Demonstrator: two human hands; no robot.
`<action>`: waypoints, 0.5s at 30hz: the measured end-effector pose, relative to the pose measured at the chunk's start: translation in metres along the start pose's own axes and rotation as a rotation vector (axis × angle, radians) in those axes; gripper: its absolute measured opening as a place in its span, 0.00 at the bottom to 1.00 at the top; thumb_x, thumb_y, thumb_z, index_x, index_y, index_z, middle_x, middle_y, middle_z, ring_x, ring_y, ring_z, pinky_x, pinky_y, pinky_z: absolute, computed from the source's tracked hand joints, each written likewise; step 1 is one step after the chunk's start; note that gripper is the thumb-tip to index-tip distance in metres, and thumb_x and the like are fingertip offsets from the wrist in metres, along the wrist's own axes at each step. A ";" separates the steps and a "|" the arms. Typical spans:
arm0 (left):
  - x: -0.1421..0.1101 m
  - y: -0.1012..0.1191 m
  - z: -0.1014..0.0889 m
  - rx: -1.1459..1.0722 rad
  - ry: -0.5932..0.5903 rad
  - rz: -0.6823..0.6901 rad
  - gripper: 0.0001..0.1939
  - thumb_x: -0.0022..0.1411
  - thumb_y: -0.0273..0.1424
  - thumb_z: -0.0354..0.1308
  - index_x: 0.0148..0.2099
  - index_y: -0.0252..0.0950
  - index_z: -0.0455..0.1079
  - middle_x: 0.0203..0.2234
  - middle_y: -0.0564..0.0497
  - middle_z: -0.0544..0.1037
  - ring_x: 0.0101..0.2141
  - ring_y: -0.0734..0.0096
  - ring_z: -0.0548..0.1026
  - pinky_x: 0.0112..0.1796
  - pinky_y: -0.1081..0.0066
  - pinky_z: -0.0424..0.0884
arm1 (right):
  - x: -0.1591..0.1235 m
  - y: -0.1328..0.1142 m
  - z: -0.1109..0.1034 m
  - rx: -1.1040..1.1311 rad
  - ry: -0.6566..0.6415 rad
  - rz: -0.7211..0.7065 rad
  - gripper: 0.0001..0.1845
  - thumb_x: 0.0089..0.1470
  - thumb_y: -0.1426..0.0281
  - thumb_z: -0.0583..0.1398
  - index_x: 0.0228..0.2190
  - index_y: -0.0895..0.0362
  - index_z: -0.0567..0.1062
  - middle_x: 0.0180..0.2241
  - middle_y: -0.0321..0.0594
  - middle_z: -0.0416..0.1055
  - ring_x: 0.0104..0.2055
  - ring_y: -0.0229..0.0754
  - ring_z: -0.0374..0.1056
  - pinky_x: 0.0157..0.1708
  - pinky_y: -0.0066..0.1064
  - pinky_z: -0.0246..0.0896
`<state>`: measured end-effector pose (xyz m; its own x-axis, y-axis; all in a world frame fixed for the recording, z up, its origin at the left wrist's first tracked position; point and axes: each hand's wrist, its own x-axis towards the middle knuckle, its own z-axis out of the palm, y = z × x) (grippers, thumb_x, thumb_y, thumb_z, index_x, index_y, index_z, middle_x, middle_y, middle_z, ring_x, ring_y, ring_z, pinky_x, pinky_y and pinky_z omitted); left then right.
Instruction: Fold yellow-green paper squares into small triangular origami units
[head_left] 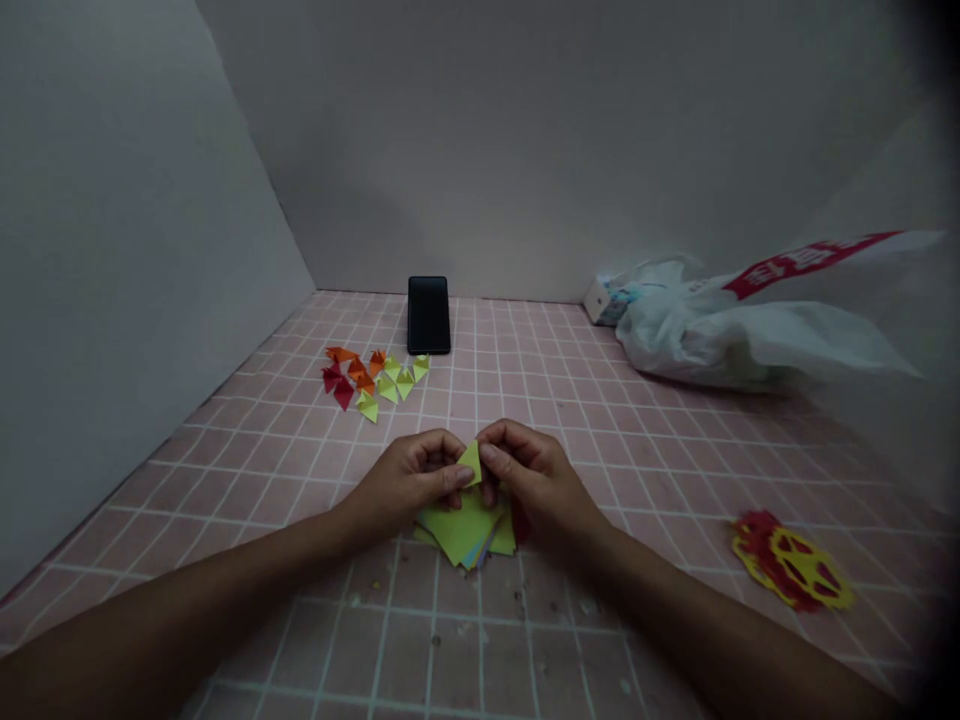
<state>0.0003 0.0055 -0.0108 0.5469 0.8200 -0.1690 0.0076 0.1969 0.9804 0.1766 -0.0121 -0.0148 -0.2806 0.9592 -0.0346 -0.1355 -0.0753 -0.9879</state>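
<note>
One small paper triangle (pixel 472 460) (plain yellow-green)

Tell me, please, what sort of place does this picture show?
Probably a small indoor craft corner, perhaps at home: plain pale walls stand around a pink checked surface, and small folded papers lie on it in a group.

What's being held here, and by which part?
A yellow-green paper triangle: the left grip pinches its lower left; the right grip is at its right edge, pinch unclear.
</note>
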 end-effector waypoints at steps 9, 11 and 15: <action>-0.001 -0.002 -0.004 0.166 0.025 0.084 0.12 0.63 0.39 0.56 0.36 0.33 0.69 0.20 0.57 0.69 0.22 0.79 0.67 0.26 0.77 0.61 | 0.001 -0.005 0.002 -0.047 0.003 -0.002 0.06 0.52 0.67 0.60 0.29 0.57 0.70 0.17 0.30 0.66 0.18 0.33 0.61 0.20 0.24 0.55; -0.001 -0.002 -0.005 0.196 0.022 0.089 0.12 0.63 0.38 0.56 0.36 0.33 0.69 0.20 0.57 0.68 0.22 0.78 0.67 0.25 0.77 0.61 | 0.001 -0.005 0.002 -0.057 0.011 -0.002 0.06 0.52 0.67 0.60 0.29 0.57 0.70 0.17 0.30 0.65 0.18 0.33 0.61 0.20 0.24 0.55; 0.000 -0.002 -0.006 0.268 0.003 0.103 0.11 0.63 0.37 0.55 0.35 0.34 0.69 0.21 0.57 0.68 0.22 0.78 0.67 0.25 0.77 0.61 | 0.001 -0.005 0.002 -0.065 0.012 0.006 0.06 0.51 0.67 0.59 0.27 0.57 0.69 0.17 0.30 0.65 0.17 0.32 0.60 0.19 0.24 0.55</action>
<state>-0.0047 0.0086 -0.0138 0.5536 0.8301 -0.0667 0.1732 -0.0364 0.9842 0.1750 -0.0117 -0.0091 -0.2696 0.9620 -0.0423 -0.0720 -0.0640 -0.9954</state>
